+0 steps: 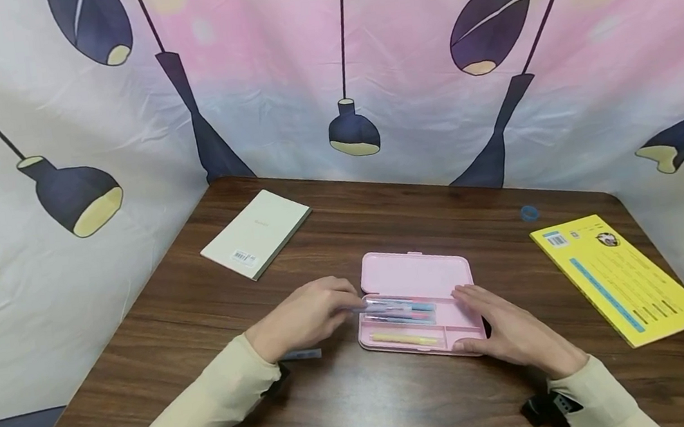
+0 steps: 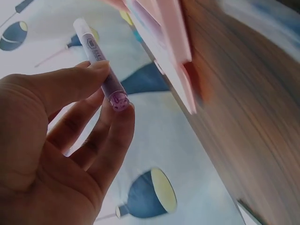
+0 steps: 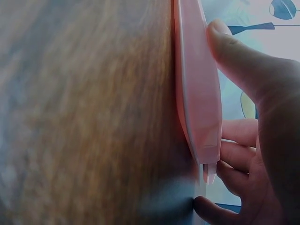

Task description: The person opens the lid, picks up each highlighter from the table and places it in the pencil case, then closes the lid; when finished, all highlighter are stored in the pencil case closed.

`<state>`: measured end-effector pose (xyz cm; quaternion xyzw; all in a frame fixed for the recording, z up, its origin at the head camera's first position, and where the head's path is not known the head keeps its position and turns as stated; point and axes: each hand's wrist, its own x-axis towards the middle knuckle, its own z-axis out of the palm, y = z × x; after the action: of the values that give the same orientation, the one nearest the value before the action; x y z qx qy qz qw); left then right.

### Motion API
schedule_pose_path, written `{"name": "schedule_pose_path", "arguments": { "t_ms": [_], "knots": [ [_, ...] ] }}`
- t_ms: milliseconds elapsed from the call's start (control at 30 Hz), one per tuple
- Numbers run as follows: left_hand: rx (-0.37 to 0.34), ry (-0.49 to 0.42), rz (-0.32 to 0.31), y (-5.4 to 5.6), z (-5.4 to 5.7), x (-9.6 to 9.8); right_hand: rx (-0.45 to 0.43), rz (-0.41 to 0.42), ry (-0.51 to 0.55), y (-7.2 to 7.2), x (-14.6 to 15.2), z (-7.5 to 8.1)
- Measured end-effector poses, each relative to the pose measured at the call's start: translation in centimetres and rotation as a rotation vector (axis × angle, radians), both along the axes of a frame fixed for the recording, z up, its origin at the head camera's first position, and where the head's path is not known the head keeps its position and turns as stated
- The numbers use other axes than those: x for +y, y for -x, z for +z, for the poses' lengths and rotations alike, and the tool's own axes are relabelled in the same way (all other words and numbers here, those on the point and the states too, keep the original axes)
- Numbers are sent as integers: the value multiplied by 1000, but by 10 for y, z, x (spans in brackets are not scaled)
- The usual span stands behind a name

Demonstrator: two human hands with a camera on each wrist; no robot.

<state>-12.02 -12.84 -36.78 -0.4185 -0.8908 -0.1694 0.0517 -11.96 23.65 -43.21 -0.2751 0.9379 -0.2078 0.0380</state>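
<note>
My left hand [image 1: 317,311] pinches a purple pen [image 2: 105,70] between thumb and fingers. In the head view the pen lies over the left end of an open pink pencil case [image 1: 416,272]. A clear-capped yellow pen [image 1: 402,338] lies in the front compartment. Behind it, a transparent sleeve with several coloured pens [image 1: 412,316] sits in the larger compartment. My right hand [image 1: 507,328] holds the case's right end, thumb [image 3: 229,44] over the front rim and fingers toward the hinge side. The pencil case's pink side wall [image 3: 199,84] shows in the right wrist view.
A pale notebook [image 1: 256,233] lies at the back left of the brown table [image 1: 361,392]. At the right is a yellow book [image 1: 620,274], with a blue ring [image 1: 529,213] behind it. A flat translucent strip [image 1: 303,354] lies beside my left wrist. A patterned cloth hangs behind the table.
</note>
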Motion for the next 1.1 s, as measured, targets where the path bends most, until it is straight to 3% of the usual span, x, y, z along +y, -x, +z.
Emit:
{"name": "schedule_pose_path", "arguments": {
  "t_ms": [233,467,800,1100],
  "knots": [
    [6,18,-82,0,-3,28,1,0,-5,0,0,1],
    [4,43,-159,-1,-14,44,-18,-23,-9,0,0,1],
    [11,100,-147,-5,-22,49,-18,-18,-8,2,2,0],
    [59,142,-140,-4,-27,52,-9,-8,0,2,2,-2]
  ]
}}
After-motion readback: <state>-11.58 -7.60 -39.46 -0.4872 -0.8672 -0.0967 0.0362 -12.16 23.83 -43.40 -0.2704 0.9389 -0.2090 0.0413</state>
